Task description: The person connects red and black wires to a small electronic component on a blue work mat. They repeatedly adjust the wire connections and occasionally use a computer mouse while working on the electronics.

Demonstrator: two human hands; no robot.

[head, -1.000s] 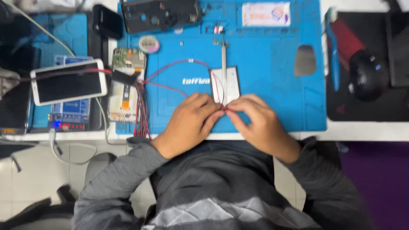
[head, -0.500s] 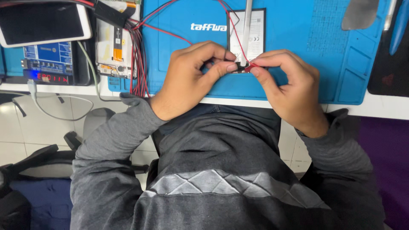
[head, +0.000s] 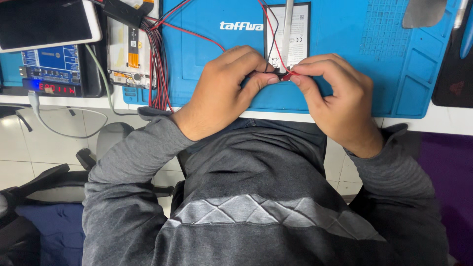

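A white tablet [head: 47,22] lies at ten o'clock above a blue meter box [head: 49,69]. An opened phone [head: 129,49] sits at eleven. A grey scraper blade [head: 423,12] rests at one o'clock.

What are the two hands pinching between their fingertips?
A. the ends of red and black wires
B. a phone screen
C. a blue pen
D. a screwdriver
A: the left hand and right hand meet fingertip to fingertip on the red and black wires, over the blue mat.

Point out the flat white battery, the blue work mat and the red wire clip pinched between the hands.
flat white battery [head: 299,42]: head view, its label face.
blue work mat [head: 345,44]: head view, bare middle area.
red wire clip [head: 286,76]: head view, its exposed tip between fingertips.
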